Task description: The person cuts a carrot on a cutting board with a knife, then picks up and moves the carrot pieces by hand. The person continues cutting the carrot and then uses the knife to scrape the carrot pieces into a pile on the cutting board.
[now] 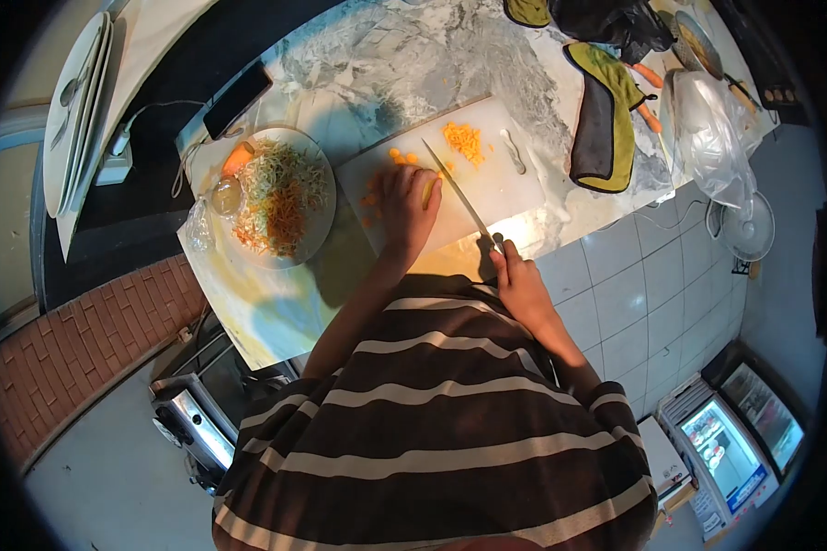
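With our left hand (412,204) we grasp a yellow-orange piece (428,190), the fingers bent over it on the white cutting board (505,188). Our right hand (521,283) is closed around the handle of a knife (461,200), just off the board's near edge. We have the blade slanting across the board, right beside the left fingers, its tip towards the board's far edge; we cannot tell whether it touches the surface. Small orange bits (400,156) lie beyond the left fingertips, and a heap of orange dice (463,143) sits apart, to the right of the blade.

The board lies at the near edge of the marbled bench (358,64). Near the bench's left edge we have a plate (316,233) piled with green and orange shreds (280,197), and a dark phone (237,101) lies by the far left corner. Towards the right end we see a black-and-green cloth (620,138), with a clear plastic bag (712,138) hanging over the near edge.
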{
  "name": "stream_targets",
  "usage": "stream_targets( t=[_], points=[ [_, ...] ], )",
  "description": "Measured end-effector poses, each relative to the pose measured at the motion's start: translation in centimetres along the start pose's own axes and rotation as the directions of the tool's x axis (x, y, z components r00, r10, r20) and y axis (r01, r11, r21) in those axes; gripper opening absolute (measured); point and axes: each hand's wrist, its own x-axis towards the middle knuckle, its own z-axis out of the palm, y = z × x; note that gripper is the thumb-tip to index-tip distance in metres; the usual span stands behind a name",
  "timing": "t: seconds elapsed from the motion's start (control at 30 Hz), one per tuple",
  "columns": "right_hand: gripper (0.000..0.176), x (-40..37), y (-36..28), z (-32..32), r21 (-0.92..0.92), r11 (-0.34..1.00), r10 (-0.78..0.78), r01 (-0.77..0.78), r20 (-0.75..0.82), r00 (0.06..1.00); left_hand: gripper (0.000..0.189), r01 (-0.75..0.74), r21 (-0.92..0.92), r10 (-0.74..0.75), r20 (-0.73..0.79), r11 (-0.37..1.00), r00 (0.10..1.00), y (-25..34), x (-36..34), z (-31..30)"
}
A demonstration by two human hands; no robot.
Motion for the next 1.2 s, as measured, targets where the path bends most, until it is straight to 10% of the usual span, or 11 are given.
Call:
stream_targets(
  t=[1.2],
  points=[
    [0.029,0.2,-0.5,0.5,-0.017,1.000,0.024,-0.024,0.024,0.999,0.012,0.042,-0.136,-0.037,0.044,0.990,0.998,-0.4,-0.1,0.2]
  ],
)
